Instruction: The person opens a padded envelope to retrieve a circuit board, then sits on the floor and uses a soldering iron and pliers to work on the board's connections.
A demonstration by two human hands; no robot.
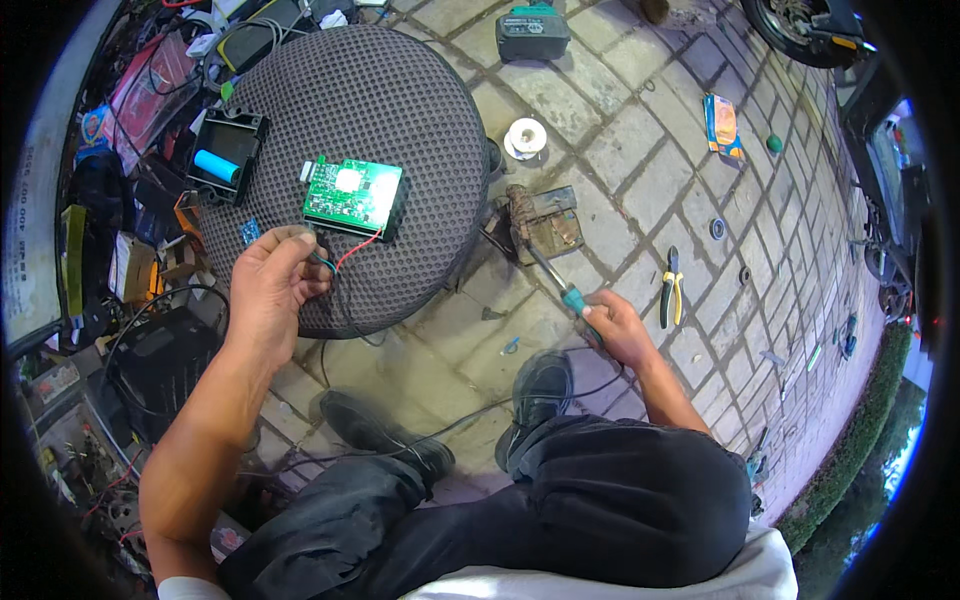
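Fingers of the left hand [268, 285] pinch the ends of the red and blue wires [345, 255], which run up and right from the fingertips to the green board [352, 192] on the round mesh cushion [400, 110]. Just right of the pinch lies bare cushion. Right hand [618, 330] grips a soldering iron [555, 283] by its teal handle; its long axis slants up-left toward the stand [545, 222], well right of the wires.
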